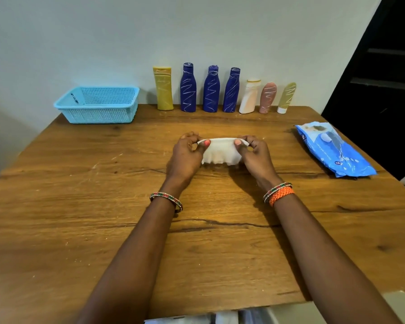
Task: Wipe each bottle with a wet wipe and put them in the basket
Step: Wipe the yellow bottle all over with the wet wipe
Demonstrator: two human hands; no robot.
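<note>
A white wet wipe (221, 152) hangs stretched between my left hand (187, 155) and my right hand (255, 155) over the middle of the wooden table (80, 206); each hand pinches one top corner. Along the wall stand several bottles marked with white scribbles: a yellow bottle (163, 88), three dark blue bottles (188, 88) (211, 90) (231, 91), a white bottle (250, 97), a pink tube (267, 98) and an olive tube (286, 98). A light blue perforated basket (98, 105) sits at the back left, with nothing visible inside.
A blue pack of wet wipes (332, 149) lies near the table's right edge. A dark doorway or shelf fills the right side beyond the table. White items show below the table's front edge.
</note>
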